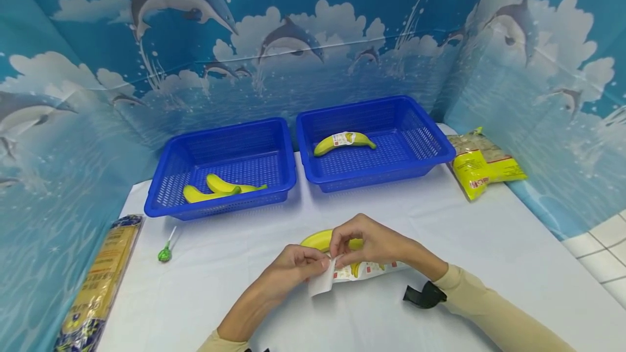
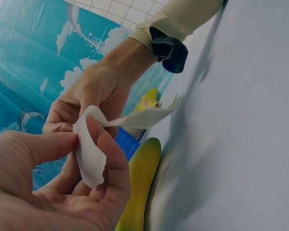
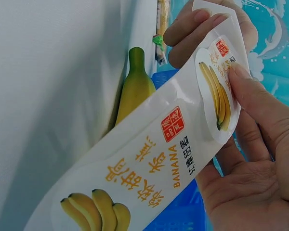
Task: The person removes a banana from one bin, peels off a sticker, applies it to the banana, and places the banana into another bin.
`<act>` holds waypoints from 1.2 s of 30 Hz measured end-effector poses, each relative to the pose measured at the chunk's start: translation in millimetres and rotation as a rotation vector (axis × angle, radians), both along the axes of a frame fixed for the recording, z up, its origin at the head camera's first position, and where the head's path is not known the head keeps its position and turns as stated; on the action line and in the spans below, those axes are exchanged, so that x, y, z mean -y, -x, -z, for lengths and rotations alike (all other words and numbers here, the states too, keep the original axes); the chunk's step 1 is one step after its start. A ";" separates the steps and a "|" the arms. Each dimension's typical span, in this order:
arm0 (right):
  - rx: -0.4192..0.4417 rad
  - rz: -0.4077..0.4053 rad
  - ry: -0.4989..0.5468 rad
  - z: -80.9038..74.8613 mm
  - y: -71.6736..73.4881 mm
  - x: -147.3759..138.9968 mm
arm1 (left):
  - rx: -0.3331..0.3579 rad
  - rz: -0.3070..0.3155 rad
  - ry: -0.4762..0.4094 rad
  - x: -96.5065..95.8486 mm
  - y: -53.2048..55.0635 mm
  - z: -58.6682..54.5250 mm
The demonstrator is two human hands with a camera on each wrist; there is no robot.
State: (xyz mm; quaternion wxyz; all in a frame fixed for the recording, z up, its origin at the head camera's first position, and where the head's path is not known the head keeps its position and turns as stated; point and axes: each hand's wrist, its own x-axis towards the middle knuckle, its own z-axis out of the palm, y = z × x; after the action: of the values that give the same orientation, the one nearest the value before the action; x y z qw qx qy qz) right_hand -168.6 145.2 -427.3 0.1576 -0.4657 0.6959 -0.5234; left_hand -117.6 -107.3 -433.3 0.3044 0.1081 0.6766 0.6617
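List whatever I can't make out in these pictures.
Head view: part of the banana on the table, hidden behind the right hand.
Head view: the near end of the long golden packet, cut off by the bottom edge.
Head view: the small lettering on the label in the right basket, too small to read.
Right wrist view: the lower end of the sticker strip, cut off by the bottom edge.

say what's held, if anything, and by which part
The strip of banana stickers: the left hand pinches its white backing near one end; the right hand pinches it close by, at the edge of a sticker.
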 end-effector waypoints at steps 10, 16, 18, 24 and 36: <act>-0.007 -0.006 0.018 -3.7 -1.8 2.0 | 0.013 -0.007 -0.045 0.5 -0.2 1.8; 0.006 -0.002 -0.016 -2.9 -0.3 -0.2 | -0.003 -0.013 -0.048 0.5 -0.7 1.8; 0.015 0.002 -0.028 -3.5 0.0 -1.4 | -0.013 -0.023 -0.044 0.4 -0.8 2.0; 0.026 -0.008 -0.022 -5.2 0.9 -3.0 | -0.052 -0.056 -0.005 -0.8 -0.5 3.0; 0.094 -0.031 -0.005 -5.6 2.3 -6.0 | -0.158 -0.057 0.050 -1.9 -1.0 4.7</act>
State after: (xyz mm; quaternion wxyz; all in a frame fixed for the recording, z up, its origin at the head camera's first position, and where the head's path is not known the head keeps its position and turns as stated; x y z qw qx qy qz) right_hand -171.0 151.2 -421.7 0.1995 -0.4508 0.6817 -0.5406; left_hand -116.6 -105.4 -438.1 0.2338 0.1330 0.7176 0.6424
